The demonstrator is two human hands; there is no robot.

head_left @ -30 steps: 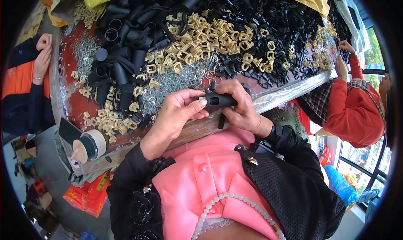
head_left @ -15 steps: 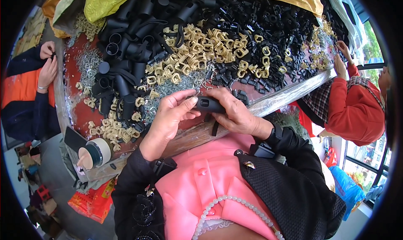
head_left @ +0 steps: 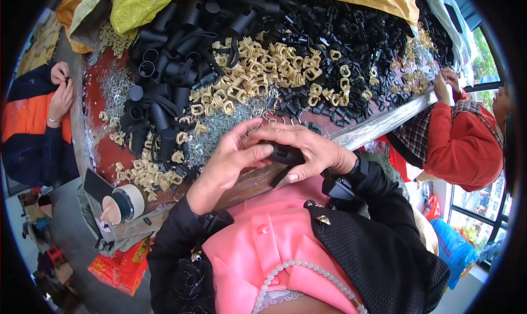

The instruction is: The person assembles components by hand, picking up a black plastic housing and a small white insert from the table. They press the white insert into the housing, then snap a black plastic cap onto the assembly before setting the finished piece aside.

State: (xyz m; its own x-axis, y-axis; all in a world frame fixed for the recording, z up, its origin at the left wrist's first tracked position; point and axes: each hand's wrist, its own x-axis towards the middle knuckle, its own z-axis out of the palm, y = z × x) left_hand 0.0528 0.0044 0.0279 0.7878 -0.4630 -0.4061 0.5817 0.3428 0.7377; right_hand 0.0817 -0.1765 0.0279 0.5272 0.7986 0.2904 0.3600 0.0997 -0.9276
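Observation:
Between my hands, over the table's near edge, is a black tubular plastic part point(head_left: 286, 155) with a strap-like black tail point(head_left: 279, 178) hanging below it. My right hand point(head_left: 315, 146) is closed round the part from above, fingers over its far side and the thumb low at its near side. At the part's left end my left hand point(head_left: 228, 163) grips with thumb and bent fingers; its fingertips are partly hidden behind the part. Beyond the hands lie a heap of beige ring-shaped plastic pieces point(head_left: 258, 69) and a pile of small silvery metal pieces point(head_left: 211, 141).
Large black tubes point(head_left: 162, 113) lie at the left, small black parts point(head_left: 351, 34) at the back right. A round container point(head_left: 129, 200) and a dark flat slab point(head_left: 99, 185) stand near the left corner. Co-workers' hands point(head_left: 61, 91) work left, other hands point(head_left: 447, 83) right.
My right hand has turned over the black part, its fingers now stretched across the top and its thumb lower. The part has tilted and shifted a little right and nearer me; my left hand followed.

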